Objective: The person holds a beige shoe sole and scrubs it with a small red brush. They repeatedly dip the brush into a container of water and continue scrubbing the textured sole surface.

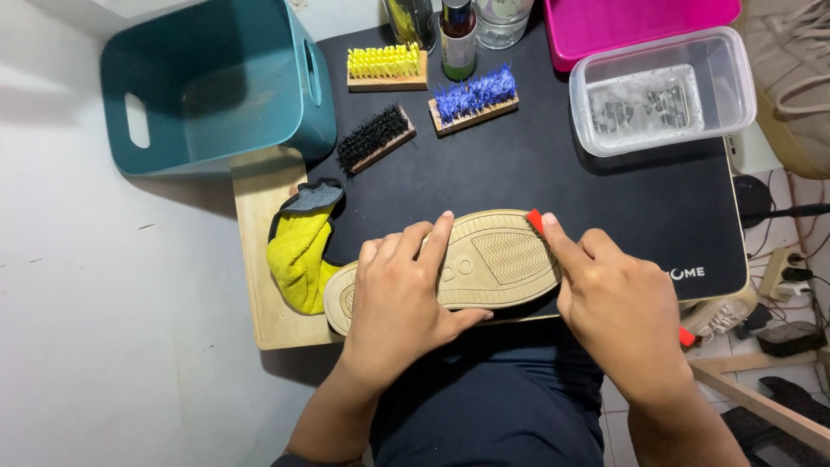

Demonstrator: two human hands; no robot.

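Presently, left hand (399,298) presses the upturned shoe (450,268) steady at the surface's (536,164) near edge while right hand (618,307) pinches a red tool (535,220) against its sole.

Left hand (405,298) pins upturned shoe sole (484,264); right hand (618,311) presses red tool (536,220).
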